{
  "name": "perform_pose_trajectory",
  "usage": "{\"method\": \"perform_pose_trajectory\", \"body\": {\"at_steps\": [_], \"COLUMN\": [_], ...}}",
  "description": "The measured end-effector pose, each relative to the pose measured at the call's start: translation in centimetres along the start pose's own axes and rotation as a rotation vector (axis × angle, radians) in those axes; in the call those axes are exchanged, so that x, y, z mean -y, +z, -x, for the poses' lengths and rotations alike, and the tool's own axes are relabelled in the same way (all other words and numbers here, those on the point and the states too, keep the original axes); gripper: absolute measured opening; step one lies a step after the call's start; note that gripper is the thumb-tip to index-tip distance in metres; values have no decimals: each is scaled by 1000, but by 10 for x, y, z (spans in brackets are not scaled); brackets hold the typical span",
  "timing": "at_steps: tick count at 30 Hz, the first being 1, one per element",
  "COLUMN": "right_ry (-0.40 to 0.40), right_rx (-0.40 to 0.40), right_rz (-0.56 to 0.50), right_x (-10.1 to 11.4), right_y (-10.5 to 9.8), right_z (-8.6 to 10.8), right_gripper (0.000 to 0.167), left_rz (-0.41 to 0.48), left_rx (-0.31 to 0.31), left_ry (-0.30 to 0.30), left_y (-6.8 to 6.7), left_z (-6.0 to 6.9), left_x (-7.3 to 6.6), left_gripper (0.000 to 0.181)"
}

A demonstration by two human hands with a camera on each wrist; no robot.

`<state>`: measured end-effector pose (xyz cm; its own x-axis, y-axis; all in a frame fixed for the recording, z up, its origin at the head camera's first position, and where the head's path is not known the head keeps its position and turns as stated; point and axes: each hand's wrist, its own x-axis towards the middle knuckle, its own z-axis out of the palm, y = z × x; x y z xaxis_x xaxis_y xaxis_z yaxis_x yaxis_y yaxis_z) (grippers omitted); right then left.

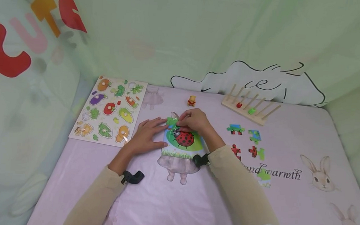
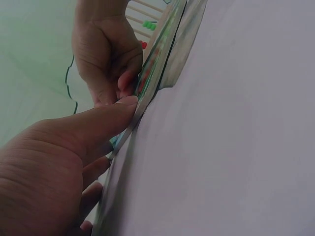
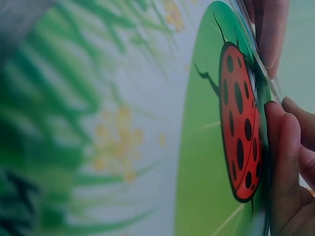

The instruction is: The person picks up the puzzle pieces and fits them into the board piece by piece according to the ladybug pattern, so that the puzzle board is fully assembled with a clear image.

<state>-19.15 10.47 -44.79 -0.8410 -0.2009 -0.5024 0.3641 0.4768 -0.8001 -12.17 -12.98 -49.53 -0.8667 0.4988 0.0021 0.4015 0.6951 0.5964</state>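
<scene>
While left hand [image 1: 148, 136] touches ladybird puzzle [image 1: 184, 139], green piece [image 1: 171, 121] juts from right fingers [image 1: 185, 121].

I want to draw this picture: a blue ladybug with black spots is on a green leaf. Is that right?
Not blue: the ladybug is red, as the right wrist view shows. It does have black spots, and it is on a green leaf.

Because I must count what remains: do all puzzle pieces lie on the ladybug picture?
No, in the head view several puzzle pieces lie on the pink cloth right of the ladybug picture.
</scene>
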Motion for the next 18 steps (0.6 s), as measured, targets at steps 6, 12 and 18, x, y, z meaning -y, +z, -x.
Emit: {"method": "perform_pose_trajectory", "body": {"at_steps": [6,12,18], "right_ry": [-15,-24,-21], "right_rx": [-16,-46,-79], "right_rz": [12,62,151], "right_x": [1,1,2], "right_y": [2,5,7], "right_z": [-2,-3,-4], "right_gripper": [18,18,18], "left_rz": [-3,-8,-3], "left_rx": [0,5,3], "left_ry": [-6,-15,-7], "left_y": [0,0,0], "left_z": [0,0,0], "left_x": [0,0,0], "left_gripper": [71,70,72]}}
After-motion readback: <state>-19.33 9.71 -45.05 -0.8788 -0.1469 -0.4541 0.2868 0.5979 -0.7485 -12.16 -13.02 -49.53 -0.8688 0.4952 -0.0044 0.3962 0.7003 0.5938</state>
